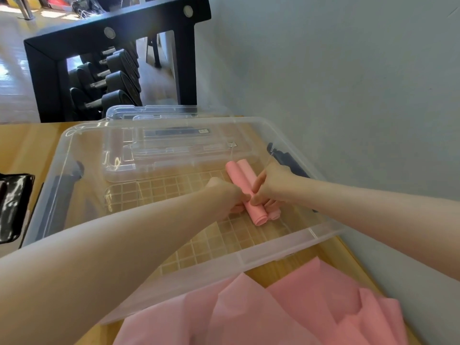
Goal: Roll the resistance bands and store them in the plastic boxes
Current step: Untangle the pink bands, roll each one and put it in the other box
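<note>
A large clear plastic box [286, 247] stands on the wooden table. On its gridded floor, right of centre, lie two rolled pink resistance bands [240, 176] side by side. My left hand [224, 195] is closed around the left side of the rolls. The fingers of my right hand [270, 186] pinch them from the right. Both hands are down inside the box. Several unrolled pink bands [261, 312] lie in a loose heap on the table in front of the box.
A clear lid [174, 150] lies in the far part of the box, and another clear box [149, 112] stands behind it. A black glossy bag [12, 207] lies at the left. A dumbbell rack [109, 78] stands beyond the table. A pale wall [348, 83] runs along the right.
</note>
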